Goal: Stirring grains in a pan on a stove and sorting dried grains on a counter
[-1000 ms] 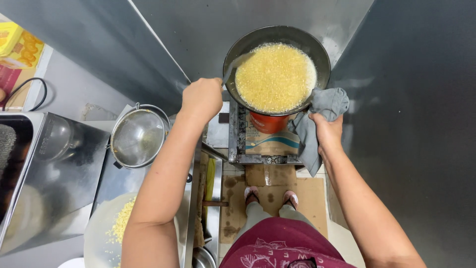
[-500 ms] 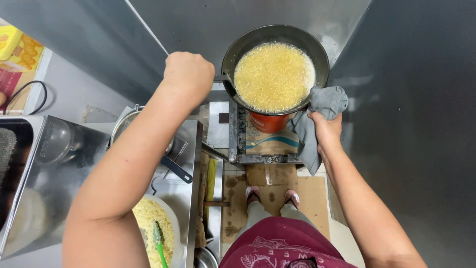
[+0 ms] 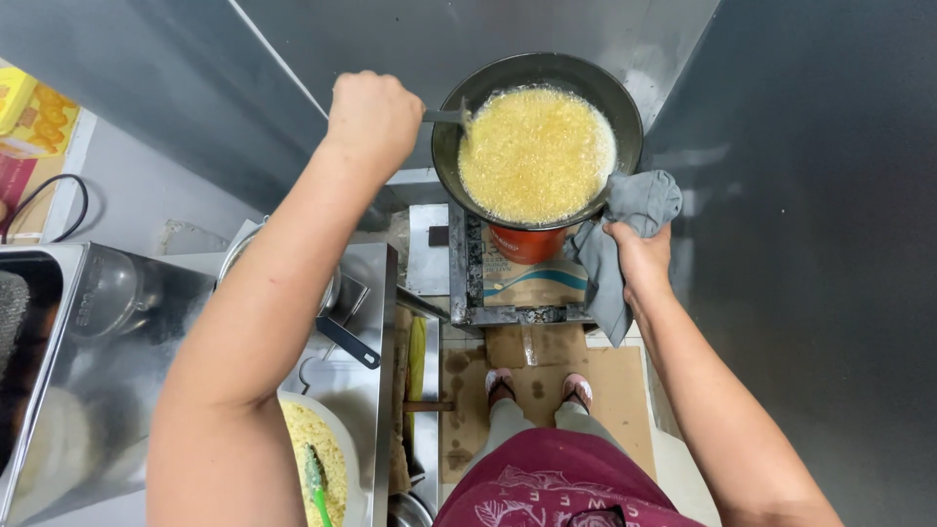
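Stirring has begun: the left hand [image 3: 374,117], which a second ago rested at the pan's near rim and half a second ago was lifted over the counter, now sits fisted around a metal utensil handle [image 3: 444,116] whose tip dips into the food at the pan's left edge. That shift suggests the cooking has moved from steadying the pan to working its contents. The black frying pan [image 3: 537,73] sits over a burner stand [image 3: 459,263], round, deep and matte, filled nearly to the rim with a foamy, bubbling yellow mixture [image 3: 535,151]. The right hand [image 3: 639,256] has not moved; its fingers are closed on a soft grey cloth [image 3: 634,205] pressed against the pan's right rim, the rest of the cloth hanging limp. Under the pan a red gas canister [image 3: 527,244] shows. On the left a shiny steel counter [image 3: 376,283] carries a white bowl [image 3: 346,439] of crumbly yellow food with a green spatula [image 3: 315,483] in it, newly uncovered as the arm rose.
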